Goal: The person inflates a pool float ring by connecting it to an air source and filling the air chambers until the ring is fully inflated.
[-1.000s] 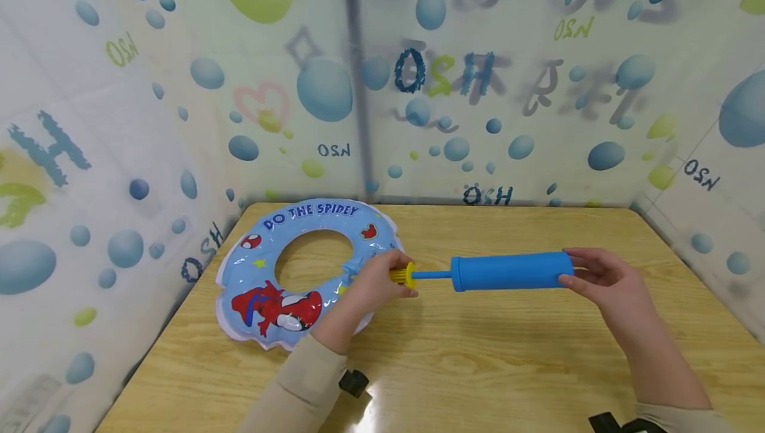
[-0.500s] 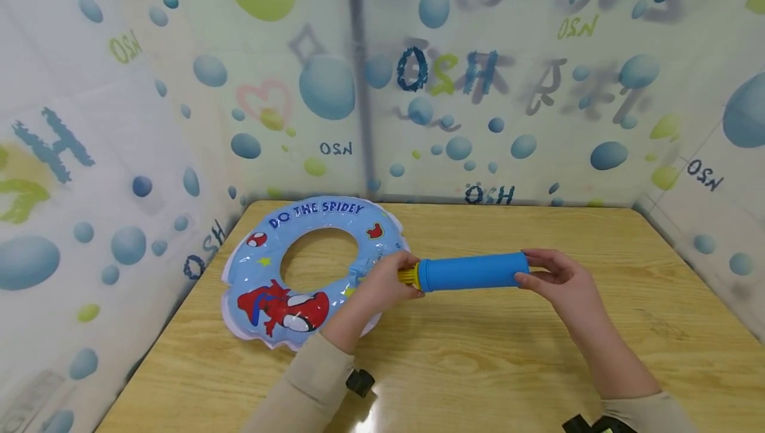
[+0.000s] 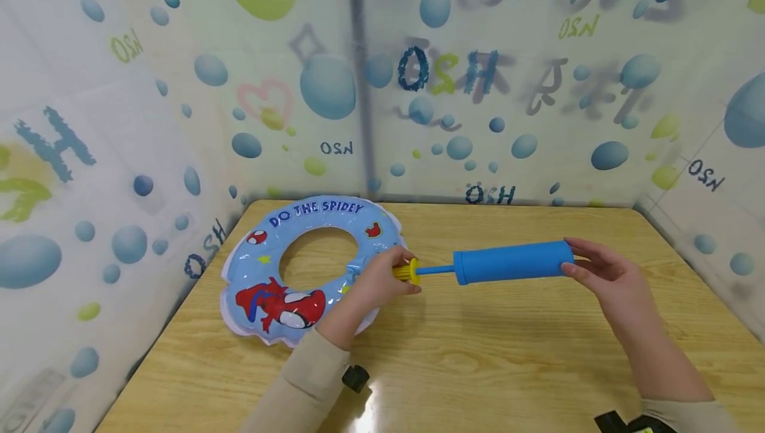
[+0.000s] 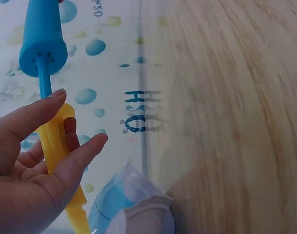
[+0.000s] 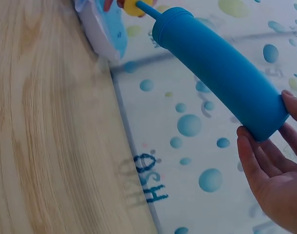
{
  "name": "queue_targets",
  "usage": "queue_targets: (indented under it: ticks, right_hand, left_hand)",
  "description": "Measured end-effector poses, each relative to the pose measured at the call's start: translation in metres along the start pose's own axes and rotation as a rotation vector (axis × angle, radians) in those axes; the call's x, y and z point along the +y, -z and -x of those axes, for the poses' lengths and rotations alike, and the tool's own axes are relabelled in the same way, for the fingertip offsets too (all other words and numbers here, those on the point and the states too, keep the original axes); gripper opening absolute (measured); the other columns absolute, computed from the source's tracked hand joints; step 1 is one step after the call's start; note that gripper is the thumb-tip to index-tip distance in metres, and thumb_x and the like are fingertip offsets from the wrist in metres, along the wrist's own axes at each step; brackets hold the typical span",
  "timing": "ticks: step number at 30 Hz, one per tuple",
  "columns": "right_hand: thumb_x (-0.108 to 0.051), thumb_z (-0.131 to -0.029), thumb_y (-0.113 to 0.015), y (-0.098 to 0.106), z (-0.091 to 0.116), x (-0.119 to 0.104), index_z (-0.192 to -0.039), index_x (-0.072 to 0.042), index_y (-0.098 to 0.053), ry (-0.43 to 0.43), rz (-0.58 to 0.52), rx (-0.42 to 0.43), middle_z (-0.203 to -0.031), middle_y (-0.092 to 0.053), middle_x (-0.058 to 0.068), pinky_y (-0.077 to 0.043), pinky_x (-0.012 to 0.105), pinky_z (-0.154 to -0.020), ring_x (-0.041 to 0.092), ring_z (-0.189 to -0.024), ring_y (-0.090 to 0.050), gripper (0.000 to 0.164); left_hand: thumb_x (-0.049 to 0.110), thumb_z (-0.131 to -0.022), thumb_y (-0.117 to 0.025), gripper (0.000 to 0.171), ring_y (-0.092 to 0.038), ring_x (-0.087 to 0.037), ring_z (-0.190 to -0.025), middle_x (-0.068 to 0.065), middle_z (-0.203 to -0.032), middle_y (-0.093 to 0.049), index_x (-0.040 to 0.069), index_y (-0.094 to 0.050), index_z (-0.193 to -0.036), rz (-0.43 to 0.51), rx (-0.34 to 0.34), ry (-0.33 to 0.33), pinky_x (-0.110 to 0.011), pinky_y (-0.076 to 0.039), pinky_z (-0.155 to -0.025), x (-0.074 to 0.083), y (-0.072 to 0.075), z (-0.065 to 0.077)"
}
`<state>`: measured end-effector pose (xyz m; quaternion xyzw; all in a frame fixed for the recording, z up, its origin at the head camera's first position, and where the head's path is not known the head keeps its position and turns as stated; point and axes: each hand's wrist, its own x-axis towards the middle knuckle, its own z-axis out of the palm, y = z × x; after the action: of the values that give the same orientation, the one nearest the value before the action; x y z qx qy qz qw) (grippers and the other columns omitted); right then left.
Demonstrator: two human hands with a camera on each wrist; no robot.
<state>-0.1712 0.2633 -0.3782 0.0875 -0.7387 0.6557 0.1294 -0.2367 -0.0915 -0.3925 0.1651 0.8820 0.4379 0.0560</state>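
A blue hand pump (image 3: 514,263) with a yellow handle (image 4: 54,141) is held level above the table, its blue rod partly drawn out. My left hand (image 3: 382,278) grips the yellow handle, thumb and fingers around it. At the other end my right hand (image 3: 615,280) holds the pump's blue barrel (image 5: 226,73) between thumb and fingertips. A light blue inflatable swim ring (image 3: 251,267) with red cartoon figures and the words "DO THE SPIDEY" lies on the left of the table, puffed up. My left hand covers part of the ring's right side.
The wooden table (image 3: 508,360) reaches back to a pale wall (image 3: 508,101) printed with blue and green bubbles. Similar walls stand close at the left and right.
Half a second ago the right hand had pushed the barrel in against the yellow handle. Now it has moved back right, with the rod drawn out again. The left hand has stayed nearly still.
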Motion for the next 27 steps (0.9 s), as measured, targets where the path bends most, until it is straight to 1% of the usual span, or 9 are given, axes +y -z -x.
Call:
queue_targets:
  ticks: [5,10,13,16,18,22,25,26,27]
  right_hand:
    - [-0.001,-0.094,-0.062,0.020,0.005,0.002,-0.135,-0.010,-0.059,-0.005,-0.076,0.027,-0.121,-0.062,-0.014,-0.045,0.009,-0.081,-0.002,-0.103,-0.058,0.042]
    - [0.004,-0.095,-0.058,0.037,0.009,0.002,-0.135,-0.010,-0.059,0.002,-0.161,0.029,-0.122,-0.063,-0.013,-0.045,0.008,-0.082,-0.003,-0.105,-0.057,0.042]
    - [0.007,-0.095,-0.056,0.045,0.010,0.002,-0.135,-0.009,-0.059,0.038,-0.164,0.031,-0.125,-0.060,-0.012,-0.044,0.008,-0.084,-0.003,-0.108,-0.055,0.043]
    - [0.007,-0.095,-0.056,0.052,0.010,0.002,-0.136,-0.010,-0.057,0.061,-0.094,0.030,-0.128,-0.056,-0.012,-0.043,0.008,-0.083,-0.004,-0.110,-0.053,0.045]
    - [0.007,-0.094,-0.057,0.055,0.010,0.000,-0.137,-0.009,-0.056,0.064,-0.028,0.021,-0.129,-0.054,-0.013,-0.043,0.008,-0.082,-0.004,-0.109,-0.053,0.045]
    - [0.005,-0.093,-0.060,0.058,0.007,-0.005,-0.132,-0.012,-0.060,0.019,0.149,-0.052,-0.120,-0.056,-0.015,-0.047,0.010,-0.076,-0.003,-0.099,-0.058,0.043]
    - [0.001,-0.092,-0.064,0.051,0.004,-0.008,-0.129,-0.011,-0.060,-0.017,0.277,-0.121,-0.113,-0.059,-0.015,-0.050,0.015,-0.073,0.002,-0.093,-0.061,0.039]
    - [-0.001,-0.092,-0.065,0.048,0.004,-0.009,-0.128,-0.012,-0.060,-0.029,0.306,-0.137,-0.111,-0.059,-0.015,-0.051,0.017,-0.073,0.003,-0.093,-0.062,0.038]
    - [-0.003,-0.092,-0.066,0.043,0.003,-0.009,-0.128,-0.011,-0.060,-0.044,0.312,-0.155,-0.110,-0.060,-0.015,-0.052,0.018,-0.073,0.004,-0.093,-0.062,0.037]
  left_hand:
    - [0.008,-0.078,-0.083,0.045,-0.057,-0.023,-0.095,-0.008,-0.107,-0.061,0.005,-0.060,-0.116,-0.014,-0.005,0.000,-0.034,-0.051,-0.085,-0.001,0.001,0.001]
    - [0.007,-0.078,-0.082,0.044,-0.057,-0.024,-0.096,-0.009,-0.108,-0.062,0.004,-0.060,-0.116,-0.008,-0.010,0.000,-0.035,-0.051,-0.087,-0.002,0.003,0.002]
    - [0.006,-0.078,-0.082,0.044,-0.057,-0.024,-0.097,-0.010,-0.108,-0.062,0.004,-0.060,-0.116,0.000,-0.012,-0.003,-0.035,-0.051,-0.086,-0.004,0.005,0.002]
    - [0.005,-0.078,-0.082,0.044,-0.057,-0.024,-0.095,-0.009,-0.108,-0.062,0.004,-0.059,-0.117,0.005,-0.016,-0.011,-0.034,-0.051,-0.085,-0.006,0.008,0.003]
    - [0.005,-0.078,-0.082,0.044,-0.057,-0.023,-0.094,-0.009,-0.106,-0.062,0.003,-0.060,-0.116,0.008,-0.023,-0.019,-0.034,-0.052,-0.084,-0.006,0.009,0.004]
    - [0.004,-0.078,-0.081,0.043,-0.057,-0.021,-0.090,-0.006,-0.103,-0.063,0.002,-0.061,-0.116,0.010,-0.037,-0.035,-0.033,-0.051,-0.083,-0.006,0.011,0.006]
    - [0.004,-0.079,-0.081,0.042,-0.057,-0.020,-0.089,-0.004,-0.102,-0.064,0.003,-0.061,-0.116,0.014,-0.043,-0.035,-0.033,-0.052,-0.083,-0.006,0.011,0.006]
    - [0.004,-0.079,-0.081,0.042,-0.057,-0.020,-0.089,-0.004,-0.103,-0.064,0.003,-0.061,-0.116,0.010,-0.044,-0.036,-0.033,-0.052,-0.083,-0.006,0.011,0.006]
    - [0.004,-0.079,-0.081,0.042,-0.057,-0.020,-0.090,-0.004,-0.104,-0.064,0.003,-0.062,-0.117,0.008,-0.046,-0.035,-0.033,-0.052,-0.084,-0.006,0.010,0.006]
